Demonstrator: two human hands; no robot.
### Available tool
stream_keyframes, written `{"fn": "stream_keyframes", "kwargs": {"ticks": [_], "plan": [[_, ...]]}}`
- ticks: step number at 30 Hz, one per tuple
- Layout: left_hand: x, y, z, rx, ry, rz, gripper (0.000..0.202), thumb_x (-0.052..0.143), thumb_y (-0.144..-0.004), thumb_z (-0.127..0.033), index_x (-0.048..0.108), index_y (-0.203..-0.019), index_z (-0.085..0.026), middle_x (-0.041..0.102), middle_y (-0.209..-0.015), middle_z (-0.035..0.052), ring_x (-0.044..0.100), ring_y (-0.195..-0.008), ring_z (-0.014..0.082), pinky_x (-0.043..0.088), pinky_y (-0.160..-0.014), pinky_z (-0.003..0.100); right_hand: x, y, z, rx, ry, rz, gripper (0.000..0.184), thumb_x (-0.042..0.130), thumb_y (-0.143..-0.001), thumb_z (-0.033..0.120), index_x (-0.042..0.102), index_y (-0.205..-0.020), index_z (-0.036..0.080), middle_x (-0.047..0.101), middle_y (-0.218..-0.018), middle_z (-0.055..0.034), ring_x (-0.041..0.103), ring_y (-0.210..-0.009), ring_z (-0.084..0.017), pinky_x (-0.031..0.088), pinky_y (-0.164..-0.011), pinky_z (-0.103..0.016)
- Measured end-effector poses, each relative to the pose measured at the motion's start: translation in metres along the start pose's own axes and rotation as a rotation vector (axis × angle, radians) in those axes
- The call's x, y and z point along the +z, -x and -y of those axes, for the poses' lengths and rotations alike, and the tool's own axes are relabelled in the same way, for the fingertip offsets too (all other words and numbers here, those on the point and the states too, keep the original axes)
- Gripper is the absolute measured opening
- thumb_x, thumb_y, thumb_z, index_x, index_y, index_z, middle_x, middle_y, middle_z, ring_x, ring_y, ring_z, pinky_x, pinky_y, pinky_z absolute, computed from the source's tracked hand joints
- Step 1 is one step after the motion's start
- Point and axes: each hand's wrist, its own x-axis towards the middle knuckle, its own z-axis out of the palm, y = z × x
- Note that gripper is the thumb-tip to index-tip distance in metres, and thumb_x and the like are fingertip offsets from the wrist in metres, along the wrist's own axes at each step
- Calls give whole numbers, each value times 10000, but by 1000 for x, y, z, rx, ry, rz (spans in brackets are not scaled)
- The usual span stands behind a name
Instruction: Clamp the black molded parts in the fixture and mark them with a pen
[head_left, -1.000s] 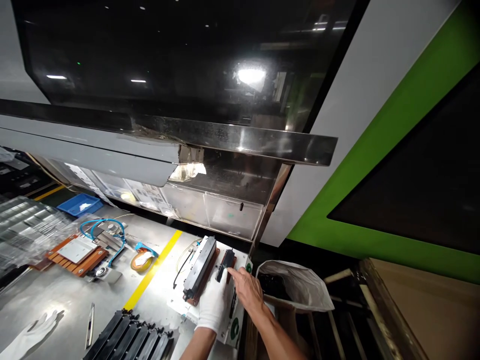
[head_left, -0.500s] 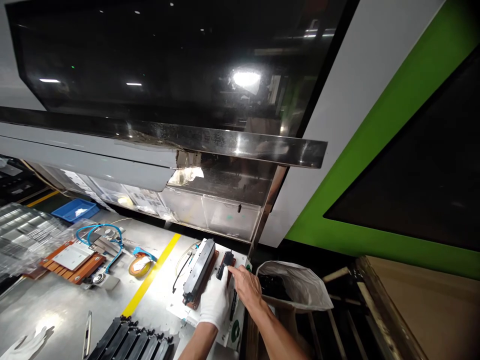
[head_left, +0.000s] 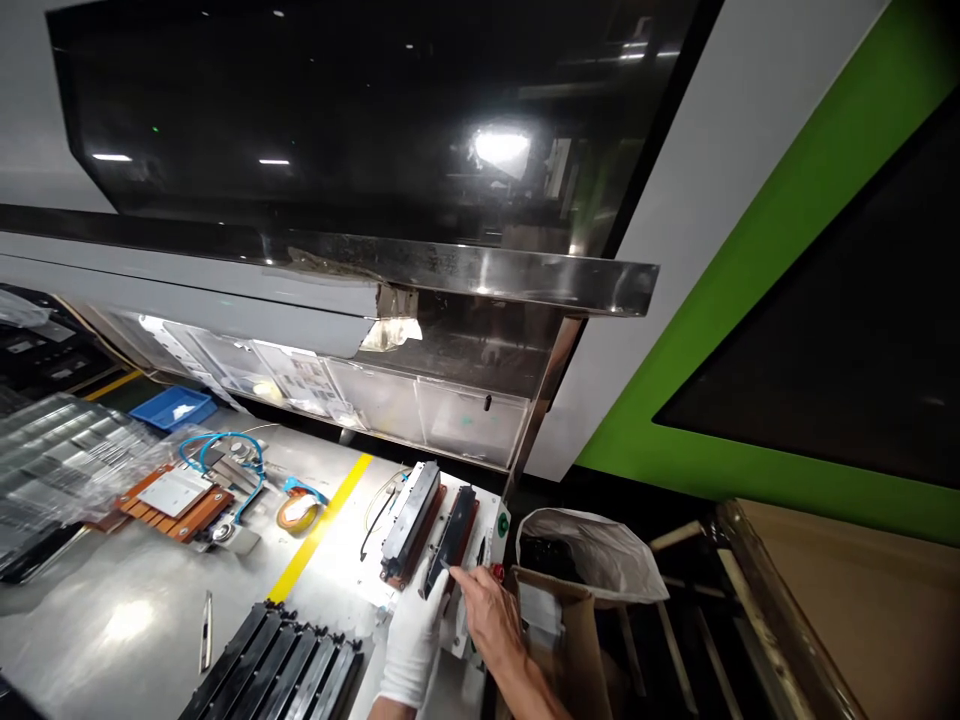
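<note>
Two hands met at the near end of a long black bar on a white fixture plate.

Both hands worked the black bar, which lay in a reddish-brown cradle on the white fixture plate, just beside a second, grey-topped bar seated the same way. The gloved left hand lay flat with fingers together under the bar's near end; the bare right hand had its fingertips drawn together at that end, though whether they truly pinched it I could not tell. A row of spare black bars sat near on the steel bench. A yellow stripe ran past the plate, tape roll beside it. To the right, an open bag stood in a cardboard box.
</note>
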Motion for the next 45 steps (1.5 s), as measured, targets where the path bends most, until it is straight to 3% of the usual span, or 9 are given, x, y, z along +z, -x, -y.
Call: {"fn": "stream_keyframes", "kwargs": {"ticks": [7, 11, 15, 19, 22, 28, 34, 41, 45], "plan": [[9, -4, 1, 78, -143, -156, 388, 478, -937, -127, 637, -1290, -100, 656, -1269, 246, 690, -1141, 276, 599, -933, 344, -12, -10, 8, -18, 31, 3, 405, 368, -1004, 194, 667, -1201, 383, 680, -932, 6, 681, -814, -147, 365, -633, -265], [13, -7, 2, 33, -149, -108, 412, 520, -901, -95, 660, -1287, -132, 656, -1177, 223, 701, -1065, 274, 610, -872, 337, -13, -12, 9, -5, 36, 5, 394, 370, -987, 166, 683, -1149, 342, 696, -959, -6, 689, -852, -154, 376, -657, -262], [17, -15, 1, -52, -65, -41, 415, 517, -899, -151, 655, -1287, -105, 630, -1169, 217, 672, -1095, 286, 578, -956, 381, -13, -17, 12, 9, 64, -6, 413, 358, -970, 131, 686, -1124, 332, 700, -965, -12, 693, -843, -159, 379, -651, -269], [18, -19, -3, -161, -16, 17, 484, 445, -885, -121, 617, -1333, -181, 652, -1197, 156, 650, -1143, 261, 548, -1028, 401, -13, -21, 11, 26, 71, -24, 397, 372, -976, 153, 688, -1125, 341, 702, -969, -7, 695, -819, -166, 386, -646, -273], [10, -19, -8, -160, 19, 40, 476, 438, -896, -149, 612, -1337, -185, 659, -1221, 156, 647, -1171, 263, 530, -1061, 413, -11, -21, 3, 24, 32, -59, 430, 350, -1003, 173, 651, -1245, 364, 697, -989, -9, 691, -845, -157, 405, -674, -251], [-17, -43, -29, -116, 52, 49, 538, 380, -973, -321, 437, -1495, -207, 276, -1625, 198, 334, -1494, 338, 345, -1214, 510, -15, -36, -18, 117, -14, -100, 495, 327, -1006, 154, 582, -1373, 365, 683, -1045, -19, 683, -894, -153, 426, -694, -237], [-15, -86, -41, -232, 115, 198, 555, 348, -920, -171, 448, -1466, -147, 540, -1425, 219, 580, -1289, 289, 489, -1078, 423, -30, -62, -21, 76, -10, -41, 423, 401, -979, 173, 661, -1242, 378, 699, -1032, -7, 683, -883, -138, 418, -704, -232], [-21, -93, -43, -277, 90, 233, 601, 360, -879, -157, 438, -1472, -209, 601, -1254, 214, 643, -1168, 335, 549, -931, 467, -30, -80, -21, 83, -34, -72, 434, 420, -957, 180, 669, -1237, 399, 707, -1003, -11, 689, -865, -167, 429, -693, -248], [-27, -101, -46, -269, 100, 236, 637, 405, -878, -199, 386, -1508, -288, 643, -1157, 167, 687, -1054, 321, 573, -858, 464, -23, -80, -27, 160, -89, -131, 478, 344, -981, 194, 594, -1361, 338, 702, -1132, -48, 688, -983, -192, 490, -804, -267]]}}
